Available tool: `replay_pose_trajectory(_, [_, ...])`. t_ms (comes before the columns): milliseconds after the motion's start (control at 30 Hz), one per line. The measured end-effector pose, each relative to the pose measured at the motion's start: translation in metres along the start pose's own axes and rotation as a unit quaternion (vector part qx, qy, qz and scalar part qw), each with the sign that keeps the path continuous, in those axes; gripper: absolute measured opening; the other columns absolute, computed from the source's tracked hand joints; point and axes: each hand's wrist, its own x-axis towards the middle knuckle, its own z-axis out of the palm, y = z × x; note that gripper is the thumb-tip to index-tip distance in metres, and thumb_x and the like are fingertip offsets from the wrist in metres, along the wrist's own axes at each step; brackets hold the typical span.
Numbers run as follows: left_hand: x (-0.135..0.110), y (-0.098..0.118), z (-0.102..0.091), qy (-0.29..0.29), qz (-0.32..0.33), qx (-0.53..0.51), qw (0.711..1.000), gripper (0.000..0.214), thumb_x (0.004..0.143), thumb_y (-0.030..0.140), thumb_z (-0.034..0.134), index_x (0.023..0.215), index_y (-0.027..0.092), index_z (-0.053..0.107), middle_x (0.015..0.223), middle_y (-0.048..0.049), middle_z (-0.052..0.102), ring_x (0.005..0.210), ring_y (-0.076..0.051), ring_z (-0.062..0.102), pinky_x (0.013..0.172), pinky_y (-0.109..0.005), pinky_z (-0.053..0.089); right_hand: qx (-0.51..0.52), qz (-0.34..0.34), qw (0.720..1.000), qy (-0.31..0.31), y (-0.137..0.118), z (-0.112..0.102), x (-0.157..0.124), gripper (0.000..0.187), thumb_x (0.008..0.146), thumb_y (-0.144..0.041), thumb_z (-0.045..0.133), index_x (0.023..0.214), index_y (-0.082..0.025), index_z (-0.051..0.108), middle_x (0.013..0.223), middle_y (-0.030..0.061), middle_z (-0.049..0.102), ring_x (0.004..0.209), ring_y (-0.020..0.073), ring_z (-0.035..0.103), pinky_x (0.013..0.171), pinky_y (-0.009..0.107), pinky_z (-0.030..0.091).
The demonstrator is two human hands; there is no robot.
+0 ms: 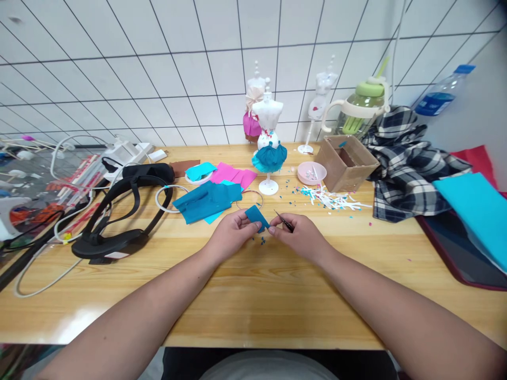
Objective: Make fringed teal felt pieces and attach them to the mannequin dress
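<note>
Teal piece | between both hands | held near lower end

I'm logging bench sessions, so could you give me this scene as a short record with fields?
Left hand: grips teal piece
Right hand: holds dark tool, fingertips at the piece's corner
Behind hands: front mannequin in teal skirt
Right of mannequin: pink bowl, box, white strips
</note>
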Motion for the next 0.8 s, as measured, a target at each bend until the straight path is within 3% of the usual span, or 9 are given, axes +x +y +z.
replay_pose_trajectory(267, [0.0004,0.0001,0.0001,-0.010,-0.001,0.002,1.000,0.029,0.068,0.036,0.075,0.089,0.017,0.070,0.091,-0.0052,0.074,0.093,-0.025,0.067,0.086,-0.036,0.048,0.041,-0.008,0.999,-0.024,-0.0048,-0.0013,-0.0023,0.038,0.076,-0.044,0.063,0.103,-0.018,0.067,0.054,-0.0082,0.032,0.051,0.0093,0.032,0.048,0.023,0.024])
replay_pose_trajectory(433, [-0.0002,-0.0008,0.0016,-0.002,-0.004,0.016,1.000,0.028,0.066,0.036,0.077,0.087,0.018,0.071,0.086,-0.0047,0.074,0.089,-0.025,0.068,0.082,-0.035,0.049,0.018,0.015,1.000,0.017,-0.0019,0.0011,-0.0006,0.026,0.075,-0.040,0.063,0.084,-0.017,0.069,0.052,-0.0069,0.036,0.050,0.0093,0.034,0.048,0.023,0.024])
replay_pose_trajectory(600, [-0.0009,-0.0012,-0.0015,-0.021,-0.003,0.006,1.000,0.028,0.069,0.034,0.077,0.092,0.019,0.070,0.092,-0.0048,0.074,0.091,-0.024,0.067,0.080,-0.033,0.050,0.046,0.028,0.998,0.023,-0.0010,0.0016,0.0007,0.024,0.074,-0.040,0.063,0.080,-0.017,0.067,0.053,-0.0060,0.039,0.050,0.0097,0.036,0.048,0.023,0.027])
replay_pose_trajectory(800, [-0.0012,-0.0031,-0.0011,-0.043,-0.030,-0.050,0.997,0.031,0.068,0.033,0.078,0.096,0.019,0.072,0.098,-0.0055,0.075,0.099,-0.025,0.067,0.091,-0.037,0.047,0.065,0.009,0.998,0.015,-0.0024,0.0033,-0.0005,0.023,0.076,-0.039,0.062,0.076,-0.016,0.065,0.054,-0.0059,0.040,0.051,0.0092,0.035,0.048,0.023,0.027])
